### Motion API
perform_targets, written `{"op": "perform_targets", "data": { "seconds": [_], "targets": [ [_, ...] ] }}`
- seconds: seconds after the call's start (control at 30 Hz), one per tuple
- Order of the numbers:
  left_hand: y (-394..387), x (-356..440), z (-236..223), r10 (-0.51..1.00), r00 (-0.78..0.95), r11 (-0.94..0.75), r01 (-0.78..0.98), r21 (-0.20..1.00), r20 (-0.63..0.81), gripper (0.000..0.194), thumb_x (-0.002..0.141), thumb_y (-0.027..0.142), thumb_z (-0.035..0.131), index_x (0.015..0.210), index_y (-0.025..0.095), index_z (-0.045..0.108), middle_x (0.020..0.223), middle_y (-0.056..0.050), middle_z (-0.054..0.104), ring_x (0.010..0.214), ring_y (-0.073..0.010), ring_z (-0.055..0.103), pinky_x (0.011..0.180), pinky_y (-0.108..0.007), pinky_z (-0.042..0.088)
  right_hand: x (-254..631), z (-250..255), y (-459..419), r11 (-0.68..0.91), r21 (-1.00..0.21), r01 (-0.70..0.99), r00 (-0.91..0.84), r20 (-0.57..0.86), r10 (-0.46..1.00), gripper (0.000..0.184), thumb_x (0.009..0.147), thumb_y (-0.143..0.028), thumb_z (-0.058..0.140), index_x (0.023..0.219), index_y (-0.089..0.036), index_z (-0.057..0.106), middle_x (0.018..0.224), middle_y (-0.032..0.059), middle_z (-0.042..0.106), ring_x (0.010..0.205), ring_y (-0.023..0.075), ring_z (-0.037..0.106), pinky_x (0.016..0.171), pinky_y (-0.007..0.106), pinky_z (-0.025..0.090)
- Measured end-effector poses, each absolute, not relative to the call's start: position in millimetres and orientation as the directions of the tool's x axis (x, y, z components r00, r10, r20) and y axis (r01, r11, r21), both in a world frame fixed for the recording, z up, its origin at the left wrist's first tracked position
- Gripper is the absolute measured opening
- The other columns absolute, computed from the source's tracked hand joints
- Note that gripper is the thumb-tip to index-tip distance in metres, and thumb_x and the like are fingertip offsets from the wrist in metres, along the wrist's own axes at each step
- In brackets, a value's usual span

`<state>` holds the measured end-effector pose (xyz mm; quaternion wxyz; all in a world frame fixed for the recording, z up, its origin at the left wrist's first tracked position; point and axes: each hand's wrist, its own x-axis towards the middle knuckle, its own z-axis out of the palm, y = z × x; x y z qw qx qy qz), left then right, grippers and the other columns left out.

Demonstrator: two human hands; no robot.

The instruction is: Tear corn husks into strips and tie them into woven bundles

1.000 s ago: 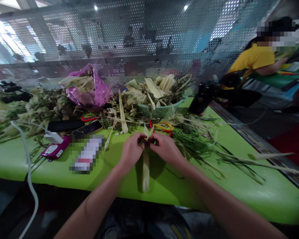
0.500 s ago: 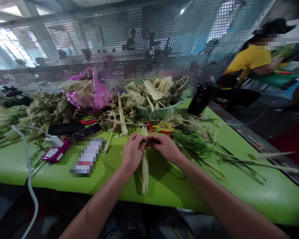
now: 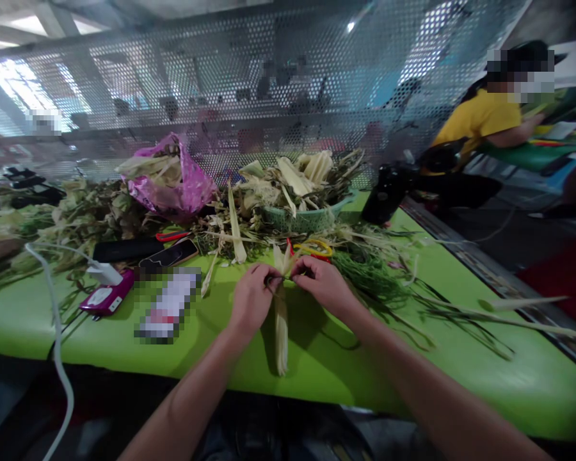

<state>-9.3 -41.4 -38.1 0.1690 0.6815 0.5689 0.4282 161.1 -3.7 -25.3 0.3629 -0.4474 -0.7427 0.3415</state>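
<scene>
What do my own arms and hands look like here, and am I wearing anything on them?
Your left hand and right hand are bare, with no gloves. No sleeve shows on your left forearm or right forearm. I see no watch, bracelet or cable at either wrist. Rings or small markings are too fine to tell.

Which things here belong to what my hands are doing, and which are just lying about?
Part of the work:
pale husk bundle, between left hand and right hand
thin dark strand, pinched in both
perhaps supplies: husks in green basket, fine green stems

Apparently just lying about:
dark phone
purple device
white cable
black bottle
</scene>
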Motion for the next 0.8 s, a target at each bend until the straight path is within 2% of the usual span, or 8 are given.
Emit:
{"op": "perform_targets", "data": {
  "seconds": [0.13,0.27,0.37,0.47,0.53,0.67,0.73,0.8],
  "targets": [
    [-42.1,-14.3,-38.1,0.940,-0.048,-0.228,0.652,0.723,0.339,0.007,0.080,0.013,0.056,0.078,0.019,0.060,0.082,-0.002,0.063,0.077,-0.0167,0.056,0.071,-0.029,0.039,167.6,-20.9,-4.4,0.361,-0.766,0.532,-0.281,0.243,0.929,0.007,0.067,-0.015,0.054,0.067,-0.020,0.058,0.062,-0.0023,0.057,0.055,0.0125,0.050,0.052,0.024,0.036],
    [-42.7,-15.6,-38.4,0.950,-0.044,-0.211,0.638,0.741,0.308,0.006,0.081,0.017,0.055,0.077,0.019,0.058,0.080,-0.002,0.062,0.075,-0.0161,0.054,0.068,-0.028,0.036,165.0,-23.5,-3.9,0.181,-0.942,0.282,-0.259,0.107,0.960,0.005,0.065,-0.017,0.054,0.069,-0.020,0.055,0.061,-0.0034,0.056,0.048,0.0119,0.052,0.049,0.025,0.042],
    [-41.4,-15.1,-38.3,0.957,-0.050,-0.201,0.596,0.778,0.285,0.010,0.081,0.023,0.056,0.072,0.018,0.054,0.073,0.000,0.059,0.068,-0.0144,0.051,0.064,-0.027,0.034,163.3,-25.5,-2.9,0.115,-0.978,0.173,-0.295,0.060,0.954,0.009,0.064,-0.019,0.058,0.073,-0.019,0.057,0.061,-0.0037,0.056,0.049,0.0116,0.052,0.049,0.024,0.044],
    [-39.9,-13.8,-35.9,0.977,-0.068,-0.152,0.426,0.892,0.200,0.016,0.078,0.030,0.060,0.070,0.018,0.053,0.067,0.002,0.054,0.062,-0.0126,0.047,0.059,-0.025,0.033,166.1,-26.5,-1.2,0.173,-0.937,0.305,-0.335,0.065,0.940,0.014,0.066,-0.020,0.059,0.079,-0.017,0.066,0.064,-0.0013,0.062,0.053,0.0121,0.053,0.053,0.024,0.043],
    [-40.1,-12.7,-32.5,0.988,-0.077,-0.115,0.227,0.967,0.135,0.017,0.075,0.030,0.063,0.070,0.017,0.052,0.068,0.002,0.054,0.063,-0.0115,0.047,0.060,-0.024,0.035,168.0,-27.1,-0.2,0.226,-0.879,0.420,-0.361,0.067,0.930,0.017,0.068,-0.020,0.059,0.080,-0.016,0.070,0.066,0.0005,0.066,0.056,0.0130,0.055,0.055,0.024,0.042],
    [-43.2,-11.3,-25.7,0.992,-0.061,-0.118,-0.147,0.982,0.110,0.020,0.072,0.021,0.064,0.066,0.017,0.045,0.083,-0.001,0.061,0.074,-0.0108,0.054,0.065,-0.022,0.039,166.2,-28.6,0.9,0.231,-0.857,0.461,-0.366,0.054,0.929,0.015,0.072,-0.024,0.058,0.078,-0.015,0.070,0.067,0.0013,0.066,0.056,0.0137,0.055,0.056,0.024,0.042],
    [-44.3,-11.3,-25.2,0.992,-0.020,-0.127,-0.191,0.973,0.126,0.019,0.076,0.023,0.062,0.068,0.018,0.045,0.084,-0.003,0.063,0.077,-0.0115,0.055,0.065,-0.022,0.040,164.0,-29.5,1.9,0.217,-0.873,0.436,-0.365,0.049,0.930,0.014,0.074,-0.027,0.058,0.076,-0.015,0.066,0.065,0.0006,0.063,0.054,0.0131,0.053,0.054,0.024,0.041],
    [-43.8,-11.5,-27.1,0.989,0.014,-0.143,-0.131,0.981,0.146,0.016,0.080,0.027,0.059,0.073,0.018,0.048,0.080,-0.003,0.063,0.073,-0.0116,0.055,0.064,-0.023,0.041,163.3,-29.9,2.7,0.244,-0.865,0.439,-0.366,0.076,0.927,0.014,0.076,-0.027,0.056,0.075,-0.016,0.064,0.065,0.0002,0.061,0.055,0.0131,0.052,0.054,0.024,0.040]
  ]
}}
